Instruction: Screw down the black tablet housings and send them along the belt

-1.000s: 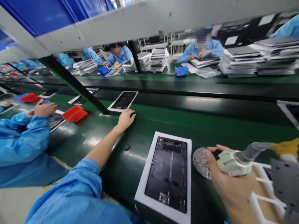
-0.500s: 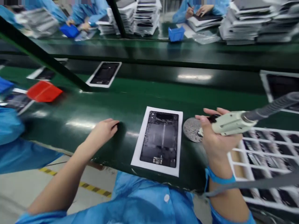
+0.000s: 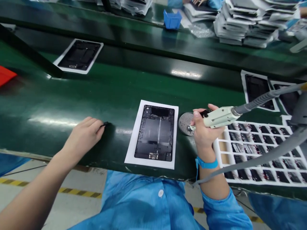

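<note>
Green bench (image 3: 72, 95) runs L-R across the view, glossy.

Far side: stacks of sheets (image 3: 240, 22), and a blue bin (image 3: 172, 19) just L of them.

White grid tray (image 3: 263, 129) at R on the near edge, many compartments w/ small dark parts.

Tablet shell (image 3: 154, 132), dark, inside facing up, lies flat on a white sheet (image 3: 133, 153) at centre, near the bench front edge, between the two hands. A 2nd shell (image 3: 79, 55) on its own sheet sits far L, well apart.

R hand (image 3: 203, 134) is wrapped tight around a cream tool (image 3: 219, 116) w/ a grey hose (image 3: 259, 100) going off R. It's held just R of the shell, over the tray's L edge.

L hand (image 3: 83, 137) rests on the bench L of the sheet, fingers curled, tips on a small black part (image 3: 105, 124). Can't tell if it's pinched or only touched.

Round mesh disc (image 3: 184, 123) lies flat between the sheet and R hand, partly hidden by the fingers.

Blue wrist strap (image 3: 206, 163) on the R wrist, grey cord attached.
</note>
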{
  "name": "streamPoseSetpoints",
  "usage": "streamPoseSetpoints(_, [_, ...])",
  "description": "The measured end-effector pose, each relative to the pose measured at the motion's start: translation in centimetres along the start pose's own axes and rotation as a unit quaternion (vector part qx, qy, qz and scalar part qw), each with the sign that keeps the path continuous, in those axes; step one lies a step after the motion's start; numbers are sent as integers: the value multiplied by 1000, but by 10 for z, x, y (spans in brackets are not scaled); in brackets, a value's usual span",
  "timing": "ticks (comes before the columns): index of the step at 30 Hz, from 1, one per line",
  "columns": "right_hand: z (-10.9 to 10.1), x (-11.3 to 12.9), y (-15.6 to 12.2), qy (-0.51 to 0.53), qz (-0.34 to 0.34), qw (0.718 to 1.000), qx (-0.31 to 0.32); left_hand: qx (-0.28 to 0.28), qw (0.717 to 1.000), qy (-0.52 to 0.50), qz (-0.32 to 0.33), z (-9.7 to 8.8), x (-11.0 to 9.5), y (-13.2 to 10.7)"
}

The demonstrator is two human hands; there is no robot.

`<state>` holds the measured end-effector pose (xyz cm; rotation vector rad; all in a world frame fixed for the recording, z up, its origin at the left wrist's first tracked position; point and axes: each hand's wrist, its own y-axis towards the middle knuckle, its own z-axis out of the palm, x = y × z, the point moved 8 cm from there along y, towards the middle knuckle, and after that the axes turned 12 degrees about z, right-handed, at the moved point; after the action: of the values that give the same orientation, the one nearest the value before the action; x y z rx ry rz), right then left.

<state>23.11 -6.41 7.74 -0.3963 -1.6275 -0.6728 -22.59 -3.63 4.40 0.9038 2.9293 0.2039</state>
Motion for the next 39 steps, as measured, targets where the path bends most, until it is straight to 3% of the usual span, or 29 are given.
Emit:
streamPoseSetpoints(2, [2,-1,0,-9,2,1000,4,-4,1000,-15,-21,1,6,-3])
streamPoseSetpoints(7, [6,-6,-1,2,16,1000,16,87,996,-15,-10,13,13,-4])
streamPoseSetpoints(10, [7,-8,-2,23,22,999,30,98,994,-30,-21,14,16,-2])
streamPoseSetpoints(17, [9,-9,-2,31,24,999,31,23,986,-128,-103,-5,19,-1])
streamPoseSetpoints(25, [11,-9,-2,8,28,999,27,32,954,-246,-170,-3,4,4])
streamPoseSetpoints(30, [7,-4,-3,38,6,999,30,-79,943,-261,-191,-27,-6,14])
streamPoseSetpoints(34, [1,1,-2,46,-16,999,23,-117,879,-406,-222,-21,-14,37])
streamPoseSetpoints(37, [-1,4,-3,40,-24,999,18,-89,841,-500,-186,-6,-37,75])
streamPoseSetpoints(39, [-2,4,-3,29,-25,999,13,-39,825,-546,-142,5,-61,107])
